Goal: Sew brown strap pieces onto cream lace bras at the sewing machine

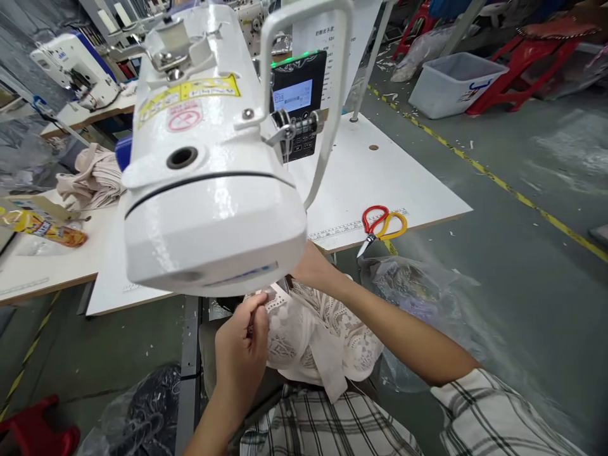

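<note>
A white sewing machine head (216, 228) fills the middle of the view and covers the spot under its needle. My left hand (242, 345) is closed, thumb and fingers pinching the upper left edge of a cream lace bra (289, 335). The bra's cups and a plain fabric band hang over my lap, below the machine. Reaching in from the right, my right hand (311, 266) lies at the bra's top by the machine head. Its fingers are hidden behind the head, so their grip does not show.
Scissors (375, 228) with red and yellow handles overhang the front edge of the white table (394, 171). A control panel (299, 101) stands behind the machine. At left are a drink bottle (45, 228) and folded beige fabric (92, 177). A plastic bag (403, 291) hangs at right.
</note>
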Demonstrator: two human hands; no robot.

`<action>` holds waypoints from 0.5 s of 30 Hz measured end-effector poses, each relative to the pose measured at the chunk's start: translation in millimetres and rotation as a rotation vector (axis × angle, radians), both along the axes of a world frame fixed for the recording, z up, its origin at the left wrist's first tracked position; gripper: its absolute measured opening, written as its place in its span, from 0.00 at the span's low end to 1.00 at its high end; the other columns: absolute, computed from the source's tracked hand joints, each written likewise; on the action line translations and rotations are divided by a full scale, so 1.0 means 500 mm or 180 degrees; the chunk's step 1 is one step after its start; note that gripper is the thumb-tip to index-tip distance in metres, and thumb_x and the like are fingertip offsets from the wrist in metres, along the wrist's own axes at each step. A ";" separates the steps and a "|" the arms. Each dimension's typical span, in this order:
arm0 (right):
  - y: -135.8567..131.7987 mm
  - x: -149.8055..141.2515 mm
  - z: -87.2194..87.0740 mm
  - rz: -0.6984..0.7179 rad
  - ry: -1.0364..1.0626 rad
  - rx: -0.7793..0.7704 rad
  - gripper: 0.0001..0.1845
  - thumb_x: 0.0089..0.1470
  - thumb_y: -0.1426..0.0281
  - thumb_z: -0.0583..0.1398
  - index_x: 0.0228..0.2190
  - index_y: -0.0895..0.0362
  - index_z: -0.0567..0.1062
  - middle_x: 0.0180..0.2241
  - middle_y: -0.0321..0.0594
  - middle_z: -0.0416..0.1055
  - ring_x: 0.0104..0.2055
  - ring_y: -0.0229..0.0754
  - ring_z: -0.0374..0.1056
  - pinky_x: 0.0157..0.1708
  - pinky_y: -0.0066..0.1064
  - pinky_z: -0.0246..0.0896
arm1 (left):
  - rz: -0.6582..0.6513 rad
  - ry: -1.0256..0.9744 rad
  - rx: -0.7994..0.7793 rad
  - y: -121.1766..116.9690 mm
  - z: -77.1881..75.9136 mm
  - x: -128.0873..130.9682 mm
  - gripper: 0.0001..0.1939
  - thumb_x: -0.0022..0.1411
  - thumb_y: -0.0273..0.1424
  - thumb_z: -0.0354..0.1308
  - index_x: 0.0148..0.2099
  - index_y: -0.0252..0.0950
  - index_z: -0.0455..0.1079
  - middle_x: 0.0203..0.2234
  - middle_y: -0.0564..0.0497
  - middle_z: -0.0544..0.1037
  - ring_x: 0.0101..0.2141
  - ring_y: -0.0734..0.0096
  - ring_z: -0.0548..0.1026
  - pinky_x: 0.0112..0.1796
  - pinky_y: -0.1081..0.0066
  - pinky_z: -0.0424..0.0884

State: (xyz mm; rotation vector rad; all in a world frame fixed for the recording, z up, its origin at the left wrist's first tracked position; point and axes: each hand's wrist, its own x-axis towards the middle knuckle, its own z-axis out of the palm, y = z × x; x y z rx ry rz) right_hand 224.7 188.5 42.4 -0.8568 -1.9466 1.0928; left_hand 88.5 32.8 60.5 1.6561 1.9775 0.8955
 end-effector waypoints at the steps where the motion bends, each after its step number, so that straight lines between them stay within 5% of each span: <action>1: -0.003 0.007 0.002 0.0015 -0.0002 -0.0034 0.06 0.54 0.68 0.58 0.28 0.57 0.72 0.36 0.40 0.70 0.35 0.40 0.66 0.36 0.34 0.62 | -0.0109 -0.0021 -0.0021 -0.003 -0.001 0.002 0.14 0.69 0.33 0.50 0.52 0.39 0.72 0.37 0.50 0.82 0.31 0.71 0.79 0.29 0.76 0.71; 4: -0.009 0.023 0.008 0.0089 -0.0012 -0.0182 0.07 0.54 0.67 0.58 0.29 0.57 0.72 0.37 0.41 0.70 0.34 0.39 0.66 0.38 0.34 0.64 | -0.0344 0.0247 0.0168 -0.012 -0.006 0.005 0.15 0.68 0.30 0.50 0.54 0.36 0.70 0.35 0.48 0.80 0.31 0.71 0.77 0.31 0.75 0.71; 9: -0.010 0.022 0.001 0.0059 -0.0093 -0.0052 0.06 0.54 0.67 0.57 0.29 0.56 0.72 0.36 0.41 0.70 0.36 0.41 0.66 0.39 0.35 0.64 | 0.0066 0.1568 0.1258 -0.020 -0.017 0.035 0.15 0.63 0.27 0.57 0.52 0.34 0.69 0.44 0.39 0.74 0.45 0.57 0.72 0.47 0.58 0.65; 15: -0.003 0.008 -0.014 0.0006 -0.0118 0.0187 0.07 0.55 0.67 0.56 0.29 0.56 0.70 0.34 0.40 0.67 0.34 0.41 0.64 0.36 0.35 0.62 | -0.0077 0.1982 0.0919 -0.011 -0.032 0.099 0.25 0.63 0.33 0.58 0.60 0.29 0.65 0.52 0.36 0.73 0.51 0.50 0.69 0.51 0.56 0.60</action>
